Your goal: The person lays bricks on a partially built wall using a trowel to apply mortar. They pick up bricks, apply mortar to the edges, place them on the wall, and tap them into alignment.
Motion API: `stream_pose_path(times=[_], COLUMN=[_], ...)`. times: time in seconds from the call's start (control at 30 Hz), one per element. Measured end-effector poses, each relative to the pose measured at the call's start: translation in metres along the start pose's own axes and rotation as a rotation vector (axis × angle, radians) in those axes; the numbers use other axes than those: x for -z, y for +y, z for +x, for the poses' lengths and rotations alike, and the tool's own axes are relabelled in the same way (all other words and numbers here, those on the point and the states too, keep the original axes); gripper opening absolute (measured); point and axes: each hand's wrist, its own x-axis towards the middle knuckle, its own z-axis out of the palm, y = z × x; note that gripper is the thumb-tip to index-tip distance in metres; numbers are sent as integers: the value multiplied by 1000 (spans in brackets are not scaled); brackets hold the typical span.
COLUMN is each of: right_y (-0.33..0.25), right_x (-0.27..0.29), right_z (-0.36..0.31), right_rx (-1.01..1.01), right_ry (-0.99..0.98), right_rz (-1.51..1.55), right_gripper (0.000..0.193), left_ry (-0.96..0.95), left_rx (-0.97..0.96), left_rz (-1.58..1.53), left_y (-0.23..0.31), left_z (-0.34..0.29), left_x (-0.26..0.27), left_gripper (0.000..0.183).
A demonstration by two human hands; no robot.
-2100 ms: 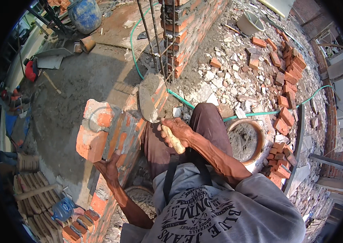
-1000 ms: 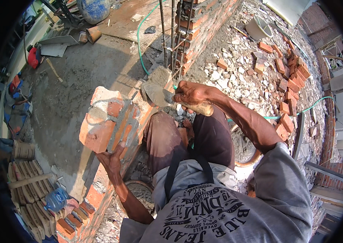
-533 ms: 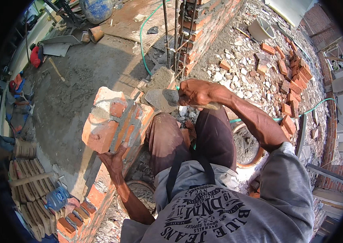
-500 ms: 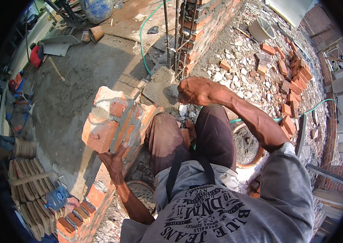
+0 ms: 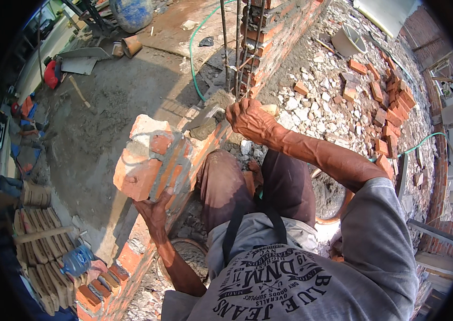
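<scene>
My right hand [image 5: 250, 119] is closed round a trowel, whose light wooden handle end [image 5: 270, 109] pokes out past the fist. The trowel's blade [image 5: 205, 127], grey with mortar, is tilted over the top of the low brick wall [image 5: 213, 147], close to the steel bars. My left hand [image 5: 154, 215], thumb and fingers apart, rests against the near end of a raised stack of bricks [image 5: 138, 174] on the wall. Grey mortar joints show along the stack's side. Parts of the left fingers are hidden beneath the brick edge.
Upright steel bars [image 5: 237, 48] stand before a taller brick wall [image 5: 269, 43]. At right lie loose bricks [image 5: 395, 107], rubble [image 5: 312, 101] and a pale bucket [image 5: 348, 40]. A green hose [image 5: 192, 59] crosses beyond. Another person [image 5: 27, 128] is at far left, above stacked tiles [image 5: 39, 241].
My right hand has moved slightly left and up, turning the trowel so its blade tilts and the handle end shows. My left hand stays at the brick stack.
</scene>
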Motion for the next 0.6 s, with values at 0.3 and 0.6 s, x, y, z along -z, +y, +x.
stream_pose_path(times=[0.3, 0.6], right_y=[30, -31], right_x=[5, 9], right_z=[7, 4], right_rx=[-253, -245], right_ry=[-211, 39], right_rz=[209, 410], right_gripper=[16, 27], left_ry=[55, -19], left_rx=[62, 37], left_rz=[-78, -3], left_y=[-11, -5], left_z=[-2, 1], left_x=[-2, 1], left_gripper=[83, 86])
